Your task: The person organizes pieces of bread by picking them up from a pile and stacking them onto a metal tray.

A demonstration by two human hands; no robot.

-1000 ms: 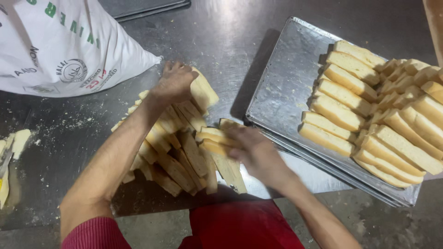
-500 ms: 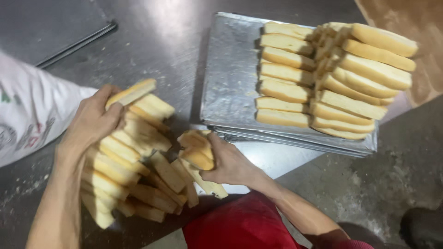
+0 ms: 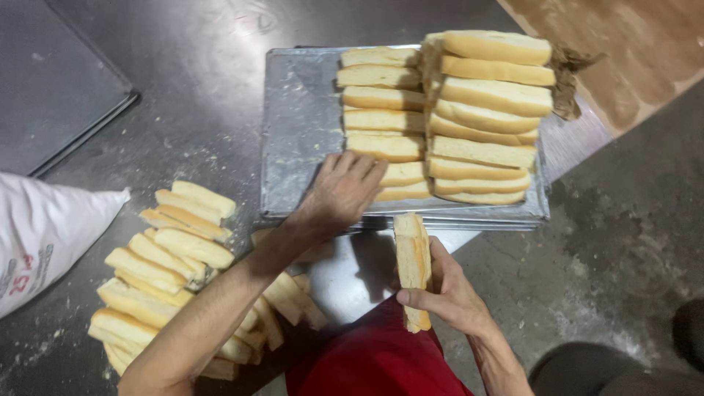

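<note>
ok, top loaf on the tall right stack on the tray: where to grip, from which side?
Judging by pose: the top loaf lies flat and long across the stack. Grip mid-length across its narrow width, coming from above; its top is bare, while loaves crowd it on the left and below.

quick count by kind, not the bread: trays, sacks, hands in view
metal trays: 2, counting the dark tray at upper left
white sack: 1
hands: 2, left hand and right hand
total: 5
</note>
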